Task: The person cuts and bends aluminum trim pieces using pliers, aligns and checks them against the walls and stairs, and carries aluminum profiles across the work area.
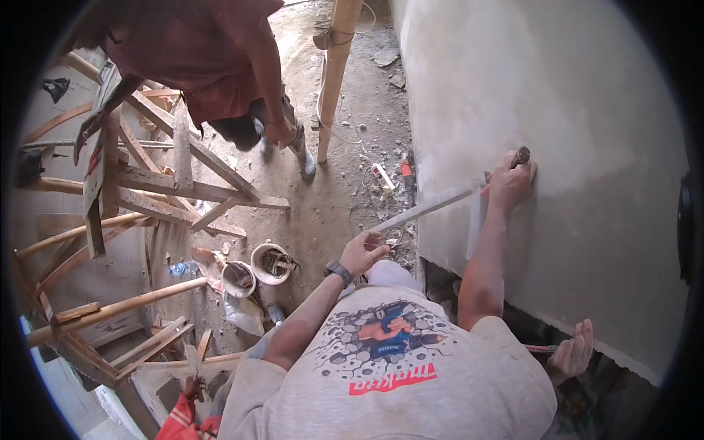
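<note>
My left hand, with a dark watch on its wrist, has its fingers curled at the near end of a long grey metal bar. The bar slants up to the right toward the plastered wall. Against the wall, my right hand is closed round a tool with a dark rounded end. Its other parts are mostly hidden by my fingers. A small red piece shows beside that hand, near the bar's far end.
A co-worker in a dark red shirt stands ahead left, beside wooden trestles. Two buckets and a power strip sit on the floor. Other people's hands show right and lower left. A bamboo pole rises ahead.
</note>
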Available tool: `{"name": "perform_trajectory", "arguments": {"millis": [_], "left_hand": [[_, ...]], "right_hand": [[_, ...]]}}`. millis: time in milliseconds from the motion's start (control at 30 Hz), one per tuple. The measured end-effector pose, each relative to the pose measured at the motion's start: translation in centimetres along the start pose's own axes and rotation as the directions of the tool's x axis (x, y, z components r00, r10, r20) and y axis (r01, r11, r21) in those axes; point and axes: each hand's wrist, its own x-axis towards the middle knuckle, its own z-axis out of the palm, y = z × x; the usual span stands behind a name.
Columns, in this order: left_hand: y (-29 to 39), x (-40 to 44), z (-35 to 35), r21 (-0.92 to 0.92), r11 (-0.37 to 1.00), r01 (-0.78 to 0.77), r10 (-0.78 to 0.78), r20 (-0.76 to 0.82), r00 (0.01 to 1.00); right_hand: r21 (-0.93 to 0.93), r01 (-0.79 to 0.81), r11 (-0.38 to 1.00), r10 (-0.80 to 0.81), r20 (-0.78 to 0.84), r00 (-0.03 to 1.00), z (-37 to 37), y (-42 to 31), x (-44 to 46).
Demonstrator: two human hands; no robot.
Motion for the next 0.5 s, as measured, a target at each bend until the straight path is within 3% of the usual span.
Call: {"name": "perform_trajectory", "arguments": {"millis": [500], "left_hand": [[0.6,1.8,2.3,-0.010,1.000,-0.006,0.007,0.076,0.997]], "right_hand": [[-0.010,0.016,1.000,-0.014,0.138,0.990,1.6,0.8,-0.5]]}}
